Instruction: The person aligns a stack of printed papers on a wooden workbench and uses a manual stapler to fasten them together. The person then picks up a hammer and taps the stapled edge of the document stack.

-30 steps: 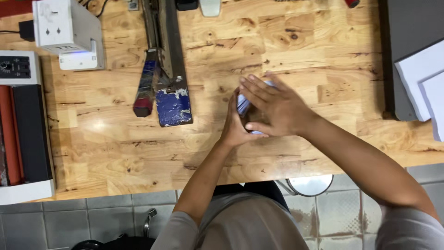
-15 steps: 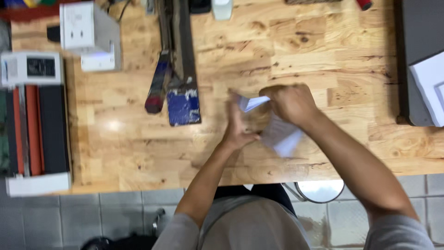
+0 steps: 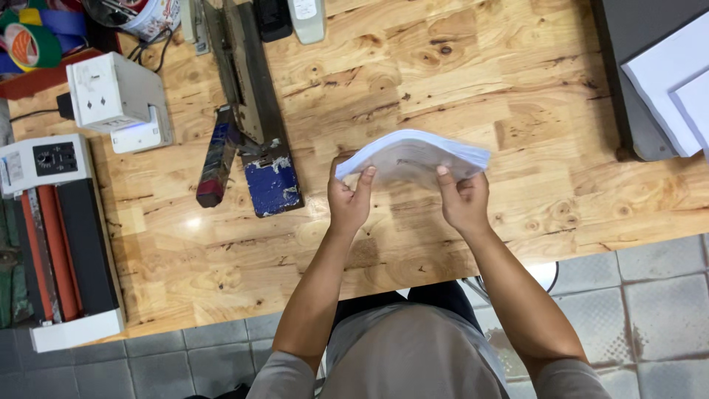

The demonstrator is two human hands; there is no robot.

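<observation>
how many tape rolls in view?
2 that show, both at the top-left corner of the bench: a green tape roll and a blue tape roll beside it. The frame edge cuts both; more may be hidden.

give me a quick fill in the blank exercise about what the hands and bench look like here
1. Both hands hold a stack of ____ paper above the wooden bench.
2. The left hand grips the stack's ____ end; the right hand grips the other.
3. The tool with the blue base lies to the ____ of the hands.

Missing words: white; left; left
</observation>
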